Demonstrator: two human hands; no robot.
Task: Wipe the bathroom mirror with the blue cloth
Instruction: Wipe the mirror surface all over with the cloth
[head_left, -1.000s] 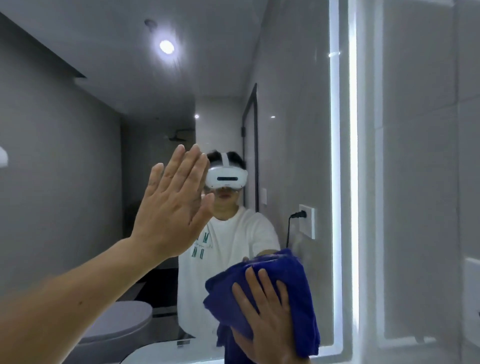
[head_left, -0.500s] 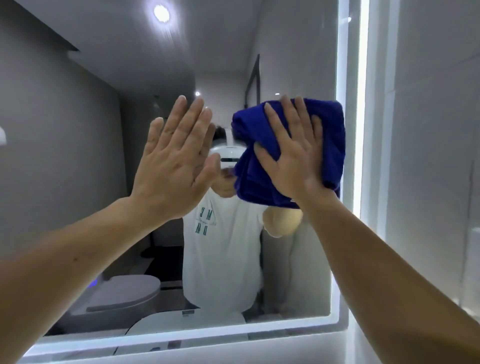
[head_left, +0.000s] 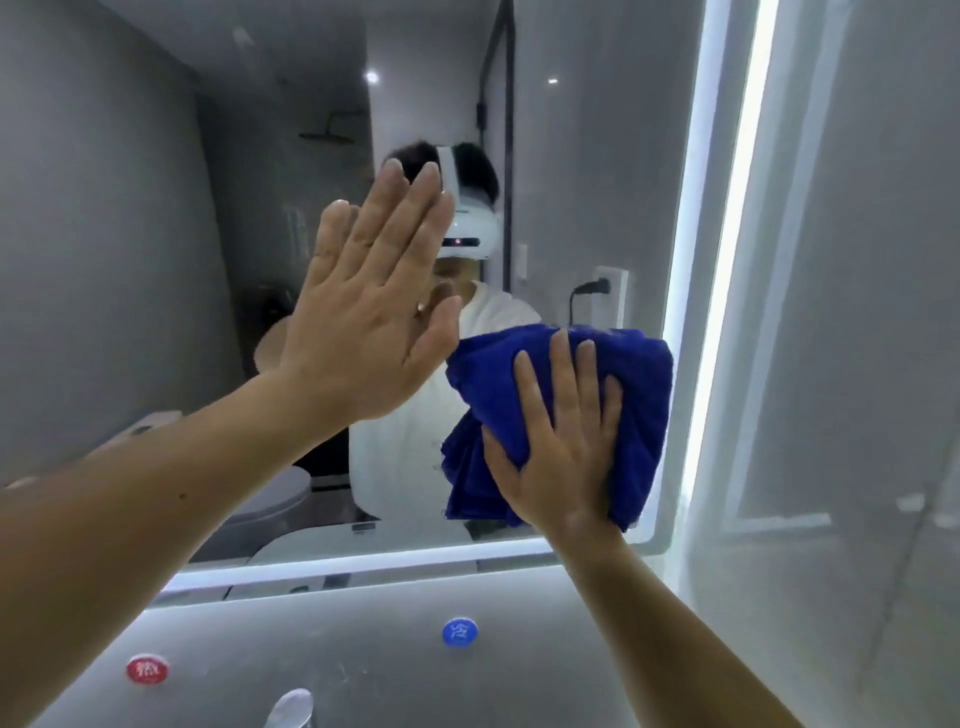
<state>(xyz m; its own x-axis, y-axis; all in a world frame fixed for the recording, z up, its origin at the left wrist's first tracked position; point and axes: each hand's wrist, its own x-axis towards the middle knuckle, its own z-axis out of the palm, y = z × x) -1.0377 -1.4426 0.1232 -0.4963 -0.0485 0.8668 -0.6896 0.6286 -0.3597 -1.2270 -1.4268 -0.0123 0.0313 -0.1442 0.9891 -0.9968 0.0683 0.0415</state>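
The bathroom mirror (head_left: 130, 260) fills most of the view, with a lit strip along its right and bottom edges. My right hand (head_left: 563, 441) lies flat, fingers spread, pressing the bunched blue cloth (head_left: 639, 405) against the glass near the mirror's lower right corner. My left hand (head_left: 369, 312) is flat and open against the mirror, just left of the cloth and a little higher, holding nothing. The glass reflects a person in a white shirt with a white headset, partly hidden behind both hands.
Below the mirror is a grey wall panel (head_left: 363, 649) with a red round marker (head_left: 147, 670) and a blue round marker (head_left: 460, 632). A chrome tap top (head_left: 291, 709) pokes up at the bottom edge. A grey tiled wall (head_left: 857, 312) stands to the right.
My right hand has carried the blue cloth down the glass from the upper right to the lower right corner. The view tilted downward. My left hand stayed flat on the mirror.
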